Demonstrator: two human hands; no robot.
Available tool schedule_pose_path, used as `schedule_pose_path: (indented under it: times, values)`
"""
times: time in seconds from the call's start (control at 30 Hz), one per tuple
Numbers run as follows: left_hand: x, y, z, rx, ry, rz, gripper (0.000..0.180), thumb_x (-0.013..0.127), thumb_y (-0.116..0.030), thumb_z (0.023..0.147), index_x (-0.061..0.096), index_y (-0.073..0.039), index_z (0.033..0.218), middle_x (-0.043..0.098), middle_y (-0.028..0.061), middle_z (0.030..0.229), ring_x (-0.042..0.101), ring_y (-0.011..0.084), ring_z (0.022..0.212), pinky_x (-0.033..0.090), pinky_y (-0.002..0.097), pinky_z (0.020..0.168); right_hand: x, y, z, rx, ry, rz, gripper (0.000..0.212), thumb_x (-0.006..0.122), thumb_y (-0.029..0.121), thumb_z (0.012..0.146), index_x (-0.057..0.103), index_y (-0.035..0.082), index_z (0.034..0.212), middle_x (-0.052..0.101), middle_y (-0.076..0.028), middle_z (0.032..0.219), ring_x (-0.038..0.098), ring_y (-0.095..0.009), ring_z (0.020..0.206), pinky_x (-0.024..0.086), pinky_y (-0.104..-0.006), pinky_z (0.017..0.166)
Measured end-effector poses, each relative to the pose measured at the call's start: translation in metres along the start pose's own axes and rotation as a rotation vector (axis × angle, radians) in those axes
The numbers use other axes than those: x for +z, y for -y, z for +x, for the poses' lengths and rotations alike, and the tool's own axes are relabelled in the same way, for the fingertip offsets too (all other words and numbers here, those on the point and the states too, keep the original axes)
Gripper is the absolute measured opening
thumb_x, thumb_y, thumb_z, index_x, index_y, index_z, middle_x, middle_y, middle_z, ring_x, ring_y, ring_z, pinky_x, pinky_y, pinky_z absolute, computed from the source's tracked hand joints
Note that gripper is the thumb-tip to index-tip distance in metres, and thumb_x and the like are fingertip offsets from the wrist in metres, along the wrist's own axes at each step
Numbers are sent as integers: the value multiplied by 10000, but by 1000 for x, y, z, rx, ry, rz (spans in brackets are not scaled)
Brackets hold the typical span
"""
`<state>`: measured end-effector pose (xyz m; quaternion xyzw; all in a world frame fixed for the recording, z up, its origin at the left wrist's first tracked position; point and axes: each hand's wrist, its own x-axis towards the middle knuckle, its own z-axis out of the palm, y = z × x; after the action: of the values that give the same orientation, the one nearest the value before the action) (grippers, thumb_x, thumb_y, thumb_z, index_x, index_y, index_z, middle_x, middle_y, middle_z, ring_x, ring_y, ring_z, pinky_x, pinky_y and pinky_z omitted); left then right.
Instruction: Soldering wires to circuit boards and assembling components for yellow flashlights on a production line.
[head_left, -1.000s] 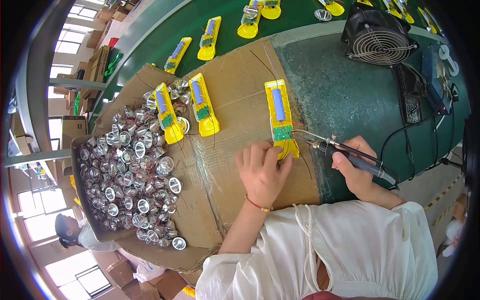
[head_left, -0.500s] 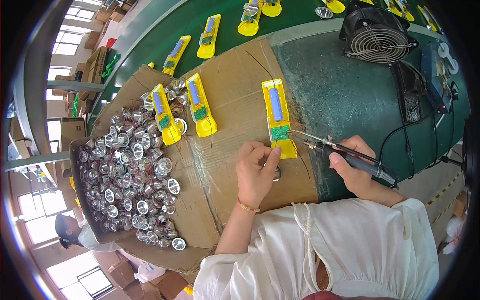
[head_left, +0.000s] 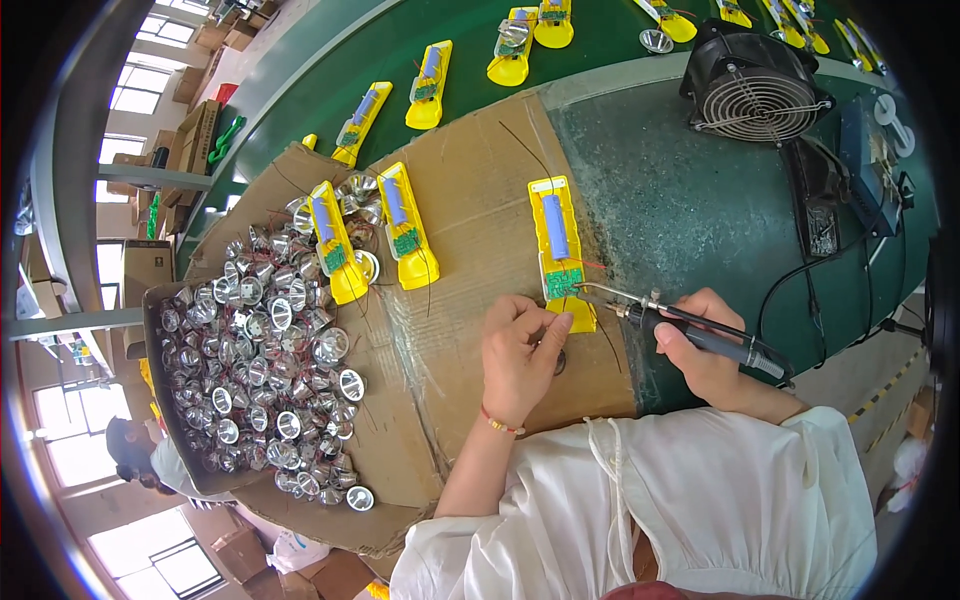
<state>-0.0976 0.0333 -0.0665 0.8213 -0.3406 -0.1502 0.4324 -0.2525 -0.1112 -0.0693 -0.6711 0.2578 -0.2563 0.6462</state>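
A yellow plastic housing lies on the cardboard in front of me, holding a blue cylindrical battery and a small green circuit board. In my right hand is a soldering iron, with a thin curved metal tube alongside it; their tips are at the board's right edge. My left hand is at the housing's lower end, thumb and fingers pinched together. What they pinch is hidden. Partly under that hand sits a small shiny round piece. A red wire sticks out right of the board.
A carton heaped with shiny reflectors stands left. Two yellow housings lie beside it. More housings line the green belt beyond. A black fan and blue power unit with cables stand right.
The whole view has shifted slightly, so the bench appears a little lower. Both hands and the soldering iron keep nearly the same place at the board.
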Motion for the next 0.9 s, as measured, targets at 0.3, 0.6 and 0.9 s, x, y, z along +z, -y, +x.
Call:
schedule_pose_path:
  times: [0.3, 0.6, 0.9]
  values:
    - [-2, 2, 0, 23, 25, 59, 117, 671, -120, 752, 647, -7, 735, 509, 56, 743, 487, 165, 702, 409, 272, 593, 1, 1, -3, 41, -38, 80, 154, 649, 100, 775, 528, 9, 804, 585, -33, 643, 516, -49, 553, 419, -206, 494]
    - [-2, 3, 1, 25, 30, 67, 102, 667, -116, 754, 646, -19, 733, 523, 60, 739, 494, 174, 714, 412, 279, 615, 0, 2, -3, 49, -23, 128, 141, 636, 76, 780, 522, 5, 822, 591, -45, 656, 537, -55, 574, 425, -200, 500]
    - [-3, 0, 2, 3, 40, 77, 102, 667, -117, 745, 640, -27, 705, 524, 53, 718, 483, 186, 725, 401, 288, 650, -1, 2, -2, 78, -2, 115, 143, 637, 71, 774, 522, 0, 822, 597, -55, 670, 552, -68, 587, 440, -205, 511]
